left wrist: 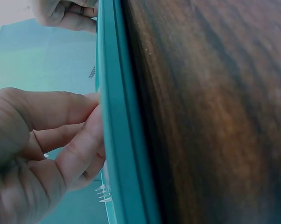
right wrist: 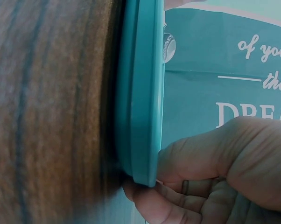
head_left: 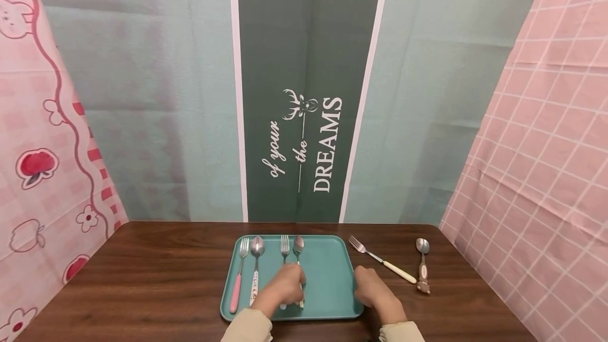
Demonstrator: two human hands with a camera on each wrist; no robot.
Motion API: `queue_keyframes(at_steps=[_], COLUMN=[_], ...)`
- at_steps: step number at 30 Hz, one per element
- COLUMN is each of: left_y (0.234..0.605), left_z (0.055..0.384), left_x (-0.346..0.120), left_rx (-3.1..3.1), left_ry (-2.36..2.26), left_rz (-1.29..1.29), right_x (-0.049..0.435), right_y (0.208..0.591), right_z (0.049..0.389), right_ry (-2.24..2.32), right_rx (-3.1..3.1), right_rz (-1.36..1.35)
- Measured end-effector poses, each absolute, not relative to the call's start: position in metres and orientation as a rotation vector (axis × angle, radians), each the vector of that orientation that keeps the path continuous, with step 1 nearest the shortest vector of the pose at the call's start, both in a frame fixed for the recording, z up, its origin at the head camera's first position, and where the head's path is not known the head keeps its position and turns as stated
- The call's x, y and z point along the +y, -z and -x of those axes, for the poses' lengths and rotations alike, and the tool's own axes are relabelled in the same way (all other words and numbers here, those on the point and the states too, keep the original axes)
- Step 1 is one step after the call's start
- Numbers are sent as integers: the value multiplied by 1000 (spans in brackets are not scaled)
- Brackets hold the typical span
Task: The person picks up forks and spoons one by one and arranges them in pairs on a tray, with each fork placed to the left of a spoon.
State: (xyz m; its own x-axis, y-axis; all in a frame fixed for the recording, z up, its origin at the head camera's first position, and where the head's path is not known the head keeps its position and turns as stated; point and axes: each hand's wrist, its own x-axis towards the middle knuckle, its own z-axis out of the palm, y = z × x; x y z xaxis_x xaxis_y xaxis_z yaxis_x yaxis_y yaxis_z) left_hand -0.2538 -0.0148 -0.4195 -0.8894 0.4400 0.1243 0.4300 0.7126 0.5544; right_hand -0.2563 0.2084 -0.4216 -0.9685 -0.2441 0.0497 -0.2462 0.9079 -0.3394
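With the left hand (head_left: 286, 285), pinching by thumb and bunched fingers at the pale handle of a slim steel spoon (head_left: 298, 245); exact contact partly hidden. With the right hand (head_left: 373, 287), gripping the right edge of a teal rectangular tray (head_left: 328, 284) near its close corner, thumb over the rim, fingers curled beneath. At both wrists, cream sleeves (head_left: 249, 326).

In the tray, just left of the spoon and with its handle mostly hidden under the left hand, a steel fork with a white handle end (head_left: 285, 247). Farther left, a round-bowled spoon with a white patterned handle (head_left: 257, 248), then, next to the left rim, a fork with a pink handle (head_left: 235, 294). All laid lengthwise, heads toward the far rim.

Beneath the tray, a dark brown wood-grain worktop (head_left: 157, 273). On it, right of the tray, a fork with a cream handle (head_left: 399, 271), slanted; beyond that, a spoon with a brown bear-shaped handle (head_left: 423, 273).

Behind, a grey-green cloth with a dark lettered panel (head_left: 309, 25); at left, a pink fruit-and-flower cloth (head_left: 28, 94); at right, a pink grid cloth (head_left: 560, 120).
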Motion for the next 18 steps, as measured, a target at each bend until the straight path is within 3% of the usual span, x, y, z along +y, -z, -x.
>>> queue_keyframes(at_steps=[18], left_y=[422], left_z=[249], left_x=[-7], left_rx=[2936], left_ry=[-931], left_rz=[-607], right_x=[207], right_y=[419], right_z=[256], right_ry=[-573], right_rx=[-3118], right_rz=[-342])
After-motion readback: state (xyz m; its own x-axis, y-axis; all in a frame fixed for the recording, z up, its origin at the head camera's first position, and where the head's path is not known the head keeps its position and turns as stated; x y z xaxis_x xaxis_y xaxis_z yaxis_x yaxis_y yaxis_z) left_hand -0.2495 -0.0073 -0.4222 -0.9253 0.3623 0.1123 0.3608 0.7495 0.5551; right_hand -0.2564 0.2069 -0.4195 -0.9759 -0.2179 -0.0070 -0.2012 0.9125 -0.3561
